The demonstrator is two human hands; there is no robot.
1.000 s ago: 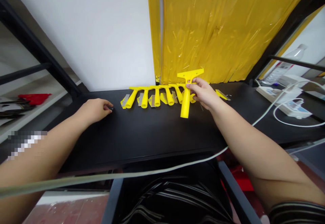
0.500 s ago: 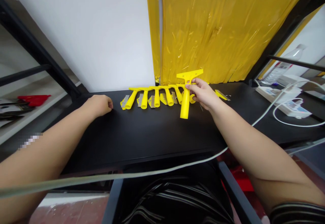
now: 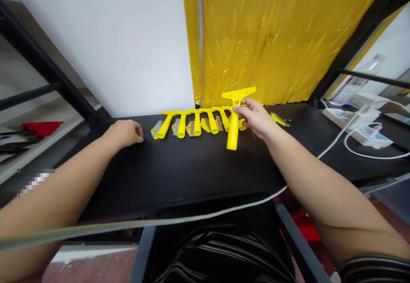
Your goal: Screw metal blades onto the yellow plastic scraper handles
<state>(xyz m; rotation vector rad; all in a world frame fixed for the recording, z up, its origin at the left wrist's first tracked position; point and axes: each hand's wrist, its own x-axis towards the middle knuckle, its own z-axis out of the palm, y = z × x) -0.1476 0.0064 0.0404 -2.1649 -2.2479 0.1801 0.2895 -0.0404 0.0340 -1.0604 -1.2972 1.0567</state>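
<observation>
A black worktop (image 3: 192,167) spans the scene, backed by yellow plastic sheeting (image 3: 256,39) on the far right and a white panel (image 3: 128,39) on the far left. A row of yellow scrapers (image 3: 181,125) lies along its far side. Left of them, the left hand (image 3: 123,132) is curled; whether it holds anything, I cannot tell. The right hand (image 3: 254,118) pinches another scraper (image 3: 232,135) by its neck, right of centre.

Black, pale-striped short sleeve (image 3: 373,268)
</observation>
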